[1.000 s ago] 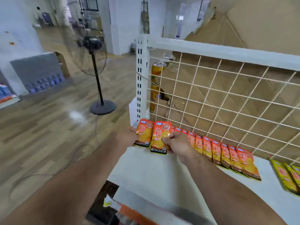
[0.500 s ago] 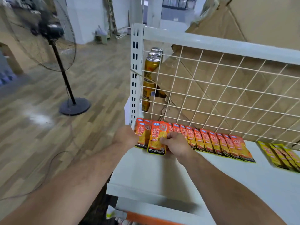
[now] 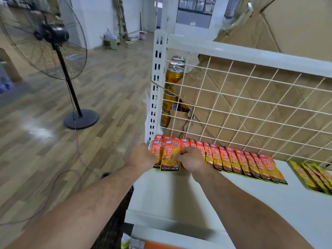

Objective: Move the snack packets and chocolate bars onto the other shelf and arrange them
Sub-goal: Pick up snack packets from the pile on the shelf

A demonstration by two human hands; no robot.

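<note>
**Head view: aligning the left end of the snack row**

The front packet [image 3: 170, 159] overlaps the left end of the orange row [image 3: 242, 162] on the white shelf [image 3: 179, 194], just near of the wire back [image 3: 251, 108]. The right hand [image 3: 192, 162] pinches its right edge. The left hand [image 3: 142, 157] abuts the row's left end, its fingers hidden and grip undeterminable. Step in hand: arranging. The next move probably calls for seating this packet flush. Yellow packets [image 3: 312, 177] lie far right.

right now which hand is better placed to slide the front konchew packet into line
Likely the right hand: its fingers pinch the front KONCHEW packet. The left hand sits at the left end of the orange packet row, fingers hidden.
</note>
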